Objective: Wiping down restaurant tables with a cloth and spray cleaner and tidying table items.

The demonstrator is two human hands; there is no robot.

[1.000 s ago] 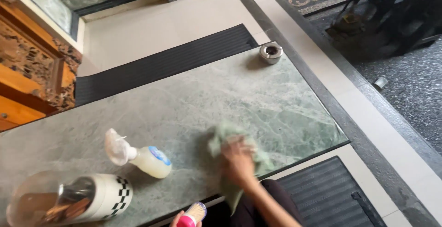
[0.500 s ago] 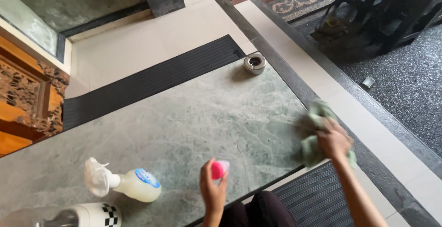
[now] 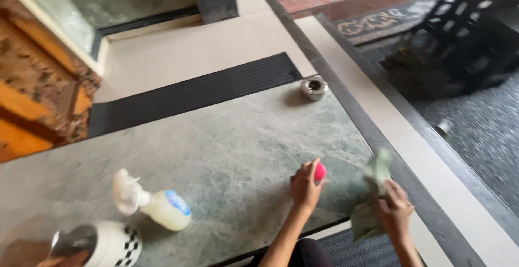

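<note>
My left hand (image 3: 305, 187) is closed around a small pink object (image 3: 320, 172) and hovers over the near right part of the green marble table (image 3: 227, 148). My right hand (image 3: 394, 213) grips a pale green cloth (image 3: 374, 191) at the table's near right corner, the cloth hanging past the edge. What the pink object is cannot be made out.
A white spray bottle (image 3: 157, 207) lies on its side at the near left. Beside it stands a white container with a checkered band (image 3: 108, 245). A small metal ashtray (image 3: 314, 88) sits at the far right corner. Black mats lie on the floor; a black rack (image 3: 459, 40) stands far right.
My left hand with the pink object has moved right and farther onto the table. My right hand has drawn the cloth back toward the near right corner, off the edge.
</note>
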